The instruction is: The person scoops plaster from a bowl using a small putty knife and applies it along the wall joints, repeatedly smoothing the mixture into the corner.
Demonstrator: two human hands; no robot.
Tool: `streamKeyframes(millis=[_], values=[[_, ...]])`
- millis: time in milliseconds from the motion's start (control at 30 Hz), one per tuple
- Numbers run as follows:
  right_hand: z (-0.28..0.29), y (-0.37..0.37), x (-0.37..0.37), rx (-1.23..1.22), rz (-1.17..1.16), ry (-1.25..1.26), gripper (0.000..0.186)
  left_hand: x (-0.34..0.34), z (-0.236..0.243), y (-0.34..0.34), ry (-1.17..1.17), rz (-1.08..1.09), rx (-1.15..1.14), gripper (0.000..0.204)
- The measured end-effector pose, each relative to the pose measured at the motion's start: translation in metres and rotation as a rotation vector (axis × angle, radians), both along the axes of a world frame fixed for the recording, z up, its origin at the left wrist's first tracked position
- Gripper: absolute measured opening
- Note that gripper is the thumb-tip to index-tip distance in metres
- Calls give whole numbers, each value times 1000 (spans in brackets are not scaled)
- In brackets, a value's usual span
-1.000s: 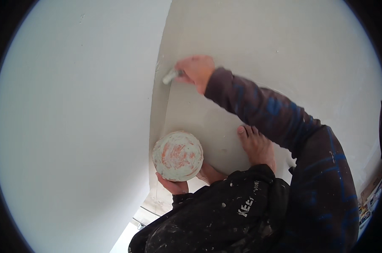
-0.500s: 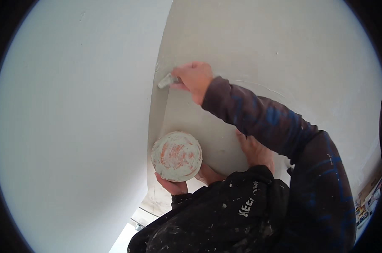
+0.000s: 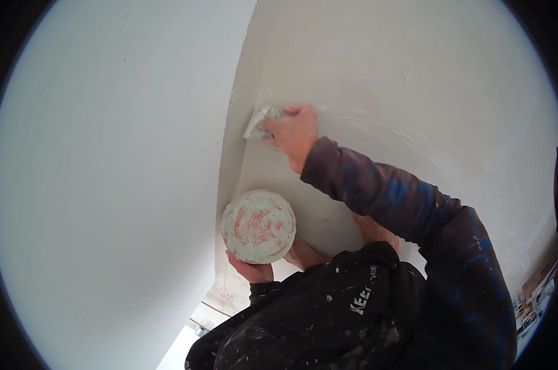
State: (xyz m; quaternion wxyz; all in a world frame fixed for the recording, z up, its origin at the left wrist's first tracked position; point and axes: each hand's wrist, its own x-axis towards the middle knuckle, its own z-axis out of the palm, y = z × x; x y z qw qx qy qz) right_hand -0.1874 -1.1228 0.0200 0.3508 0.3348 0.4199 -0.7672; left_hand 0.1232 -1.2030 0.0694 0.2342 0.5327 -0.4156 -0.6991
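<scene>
My left hand [image 3: 249,269] is closed at the lower edge of a round plaster-smeared disc [image 3: 258,226], holding it. Orange shows through the pale smears; whether it is flat or hollow I cannot tell. Up and to the right of it, my right hand [image 3: 295,131] grips a plaster-coated scraper [image 3: 260,123]. Pale filler covers the scraper's broad blade, which points left. Blade and hand are over the grey-beige strip beside the white surface; whether the blade touches it is unclear. Fingers partly hide the scraper's handle end.
A white surface [image 3: 118,172] fills the left side. The grey-beige surface [image 3: 377,68] to the right carries a curved ridge and pale smears. Bare legs [image 3: 377,233] show below my right forearm. Assorted small items [image 3: 528,314] lie at the lower right edge.
My right hand has moved slightly right and down, and the scraper has turned so that more of its coated blade shows. The left hand and the disc have barely shifted.
</scene>
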Motion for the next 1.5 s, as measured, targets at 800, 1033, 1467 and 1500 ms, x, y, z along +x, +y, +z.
streamKeyframes(millis=[800,1033,1467,1500], values=[[-2,-23,43,260,-10,689,36,2,1,-5,-17,-7,4,65],[-20,-23,28,208,-206,778,40,-2,0,0,-43,-12,4,64],[-12,-47,47,439,-229,959,43,2,-2,-2,-64,-7,-8,69],[-12,-48,47,456,-236,983,44,4,-3,-3,-67,-5,-13,69]])
